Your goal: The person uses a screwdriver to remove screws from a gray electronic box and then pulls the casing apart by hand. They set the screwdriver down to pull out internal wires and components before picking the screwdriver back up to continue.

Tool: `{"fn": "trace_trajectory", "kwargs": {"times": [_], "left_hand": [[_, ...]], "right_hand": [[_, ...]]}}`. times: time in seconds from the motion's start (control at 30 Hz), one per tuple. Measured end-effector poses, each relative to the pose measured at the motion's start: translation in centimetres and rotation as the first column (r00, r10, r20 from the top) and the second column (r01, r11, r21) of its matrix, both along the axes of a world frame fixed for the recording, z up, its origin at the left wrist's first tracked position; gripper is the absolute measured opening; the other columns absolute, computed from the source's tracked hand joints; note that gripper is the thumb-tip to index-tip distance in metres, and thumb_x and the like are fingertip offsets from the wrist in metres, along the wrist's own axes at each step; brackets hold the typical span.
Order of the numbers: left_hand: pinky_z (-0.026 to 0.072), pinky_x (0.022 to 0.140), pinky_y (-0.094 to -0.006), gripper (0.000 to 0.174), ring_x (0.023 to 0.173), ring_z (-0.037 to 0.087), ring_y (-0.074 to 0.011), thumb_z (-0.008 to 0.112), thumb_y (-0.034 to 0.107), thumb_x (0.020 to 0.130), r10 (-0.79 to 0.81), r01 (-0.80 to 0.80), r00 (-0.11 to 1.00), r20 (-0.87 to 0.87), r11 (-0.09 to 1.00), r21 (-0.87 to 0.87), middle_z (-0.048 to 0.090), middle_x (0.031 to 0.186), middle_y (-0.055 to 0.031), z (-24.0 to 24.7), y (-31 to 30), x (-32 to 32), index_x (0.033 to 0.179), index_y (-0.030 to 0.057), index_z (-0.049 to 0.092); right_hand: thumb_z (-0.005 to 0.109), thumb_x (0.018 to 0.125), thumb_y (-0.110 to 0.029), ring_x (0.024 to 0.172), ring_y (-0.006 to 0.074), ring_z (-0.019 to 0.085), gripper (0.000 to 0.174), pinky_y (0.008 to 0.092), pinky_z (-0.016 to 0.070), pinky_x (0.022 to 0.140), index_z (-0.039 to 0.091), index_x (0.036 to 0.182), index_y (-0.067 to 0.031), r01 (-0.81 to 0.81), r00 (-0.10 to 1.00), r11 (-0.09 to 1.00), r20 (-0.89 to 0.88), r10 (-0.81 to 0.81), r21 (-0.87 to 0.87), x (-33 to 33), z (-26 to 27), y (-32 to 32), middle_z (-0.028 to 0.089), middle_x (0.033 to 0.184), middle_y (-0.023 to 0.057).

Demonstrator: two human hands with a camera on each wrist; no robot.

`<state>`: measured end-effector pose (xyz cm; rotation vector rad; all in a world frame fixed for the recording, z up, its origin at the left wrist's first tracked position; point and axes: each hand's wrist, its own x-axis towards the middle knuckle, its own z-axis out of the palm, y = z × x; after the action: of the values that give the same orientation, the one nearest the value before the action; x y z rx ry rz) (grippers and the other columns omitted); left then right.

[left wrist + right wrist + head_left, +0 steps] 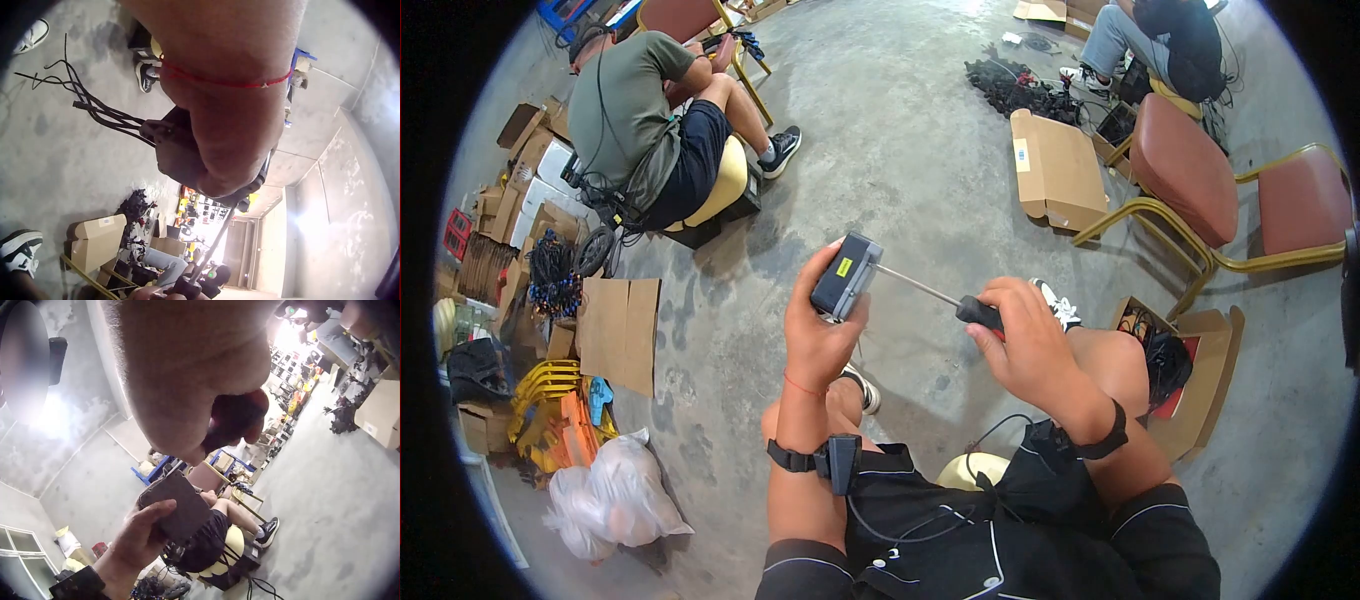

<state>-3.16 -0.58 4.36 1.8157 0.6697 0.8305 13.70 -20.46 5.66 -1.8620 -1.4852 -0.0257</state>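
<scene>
Left hand (822, 338) grips one small dark rectangular box with a yellow label (846, 281), right hand (1030, 338) grips one black-handled, steel-shafted screwdriver (980, 314), tip at the box's side, both above stained grey concrete floor (880, 120). Cluttered room, pale grey walls (87, 469): two other seated people (625, 120), three red-padded, gold-framed chairs (1185, 170) in head view.

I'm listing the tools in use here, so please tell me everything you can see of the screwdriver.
The screwdriver has a thick black handle and a long, straight shaft that looks metallic. The right hand grips the handle; the shaft slants up and leftward in the head view to the side of the dark device in the left hand. The tip's shape and exact contact cannot be made out.
</scene>
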Motion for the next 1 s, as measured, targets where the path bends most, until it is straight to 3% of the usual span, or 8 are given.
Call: {"fn": "trace_trajectory", "kwargs": {"times": [0.17,0.37,0.6,0.67,0.8,0.9,0.97,1.0], "left_hand": [[0.0498,0.101,-0.0326,0.065,0.121,0.059,-0.0202,0.076,-0.003,0.078,0.0,0.001,1.0,-0.018,0.999,0.05,0.06,0.133,-0.0093,0.2,-0.2,0.0,0.138,0.0081,0.053],[0.0491,0.102,-0.0327,0.064,0.122,0.059,-0.0205,0.075,-0.003,0.078,-0.02,0.02,1.0,0.016,0.999,0.029,0.059,0.135,-0.0096,-0.2,-0.2,0.2,0.137,0.0085,0.054],[0.0479,0.103,-0.0322,0.064,0.122,0.059,-0.0201,0.071,-0.007,0.077,-0.014,0.019,0.999,-0.048,0.994,0.109,0.06,0.135,-0.0095,0.0,-0.4,0.1,0.137,0.0074,0.054],[0.0475,0.103,-0.0323,0.064,0.122,0.059,-0.0204,0.071,-0.008,0.077,-0.019,0.03,0.996,-0.085,0.991,0.128,0.06,0.135,-0.0094,0.0,-0.5,0.1,0.137,0.0072,0.054],[0.0459,0.104,-0.033,0.065,0.122,0.059,-0.0213,0.07,-0.01,0.075,-0.084,0.09,0.996,-0.043,0.984,0.155,0.061,0.134,-0.0098,-0.4,-0.6,0.2,0.136,0.0078,0.055],[0.0454,0.105,-0.0341,0.067,0.123,0.059,-0.0228,0.07,-0.011,0.073,-0.096,0.115,0.99,-0.101,0.974,0.197,0.062,0.133,-0.0104,0.0,-0.8,0.2,0.136,0.0083,0.055],[0.0484,0.102,-0.0374,0.067,0.122,0.061,-0.0307,0.067,-0.013,0.068,-0.088,0.121,0.986,-0.145,0.963,0.239,0.062,0.132,-0.0129,0.4,-1.1,0.2,0.131,0.0093,0.059],[0.0484,0.102,-0.0374,0.067,0.122,0.061,-0.0307,0.067,-0.013,0.068,-0.09,0.121,0.987,-0.136,0.962,0.246,0.062,0.132,-0.0129,0.4,-1.3,0.2,0.131,0.0093,0.059]], "right_hand": [[0.073,0.086,-0.014,0.098,0.0398,0.062,0.04,0.0469,0.0471,0.085,0.053,0.118,-0.0005,0.023,0.929,0.911,-0.327,-0.171,-0.411,-0.8,1.0,0.0,0.062,0.112,0.0213],[0.07,0.09,-0.019,0.101,0.0384,0.061,0.038,0.0463,0.0457,0.086,0.053,0.119,-0.0008,0.028,0.99,0.996,-0.135,-0.039,-0.082,-1.1,-0.5,0.4,0.064,0.106,0.0203],[0.063,0.093,-0.02,0.099,0.0385,0.06,0.033,0.0465,0.0458,0.087,0.056,0.118,0.0002,-0.043,0.989,0.979,-0.147,0.014,-0.198,-0.5,-0.5,0.2,0.063,0.107,0.0203],[0.06,0.094,-0.02,0.096,0.0394,0.061,0.033,0.0458,0.0484,0.084,0.057,0.12,0.0006,-0.091,0.923,0.963,-0.386,-0.014,-0.254,-0.7,-0.7,0.3,0.064,0.104,0.0195],[0.058,0.097,-0.02,0.092,0.039,0.062,0.03,0.0435,0.0505,0.08,0.061,0.119,0.0005,-0.171,0.878,0.979,-0.468,0.101,-0.108,-0.3,-2.2,1.2,0.065,0.106,0.0197],[0.056,0.1,-0.022,0.09,0.0286,0.066,0.029,0.0376,0.0516,0.08,0.066,0.116,0.0,-0.232,0.744,0.968,-0.658,0.116,-0.092,0.2,-3.2,1.4,0.069,0.104,0.0143],[0.057,0.101,-0.024,0.086,0.0166,0.065,0.029,0.0321,0.0515,0.08,0.07,0.108,0.0011,-0.341,0.485,0.893,-0.869,-0.101,-0.294,0.6,-2.5,1.6,0.071,0.099,0.0091],[0.057,0.101,-0.024,0.086,0.0166,0.065,0.029,0.0321,0.0515,0.08,0.07,0.108,0.0011,-0.335,0.493,0.896,-0.865,-0.097,-0.291,0.6,-2.8,1.6,0.071,0.099,0.0091]]}}
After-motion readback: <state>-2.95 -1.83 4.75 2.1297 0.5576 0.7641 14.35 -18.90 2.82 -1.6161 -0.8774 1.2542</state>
